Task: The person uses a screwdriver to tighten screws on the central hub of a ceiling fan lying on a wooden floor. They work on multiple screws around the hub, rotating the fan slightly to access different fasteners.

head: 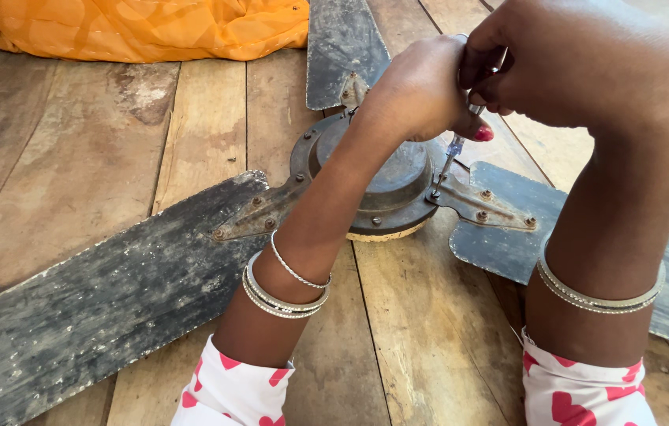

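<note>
- Left hand (421, 91): curled shut, resting on the fan motor hub (386, 177), steadying the screwdriver (454, 148).
- Right hand (555, 59): fingers clamped round the screwdriver handle, just right of the hub.
- Screwdriver tip: on a blade bracket (480, 203) screw beside the hub.

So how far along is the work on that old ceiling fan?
Early on, it seems. All three blades look attached to the motor hub: the left blade and right blade keep their bracket screws. In hand: both hands, left hand and right hand, hold a screwdriver with its tip at the right bracket, by the hub. The other visible screws look untouched.
</note>
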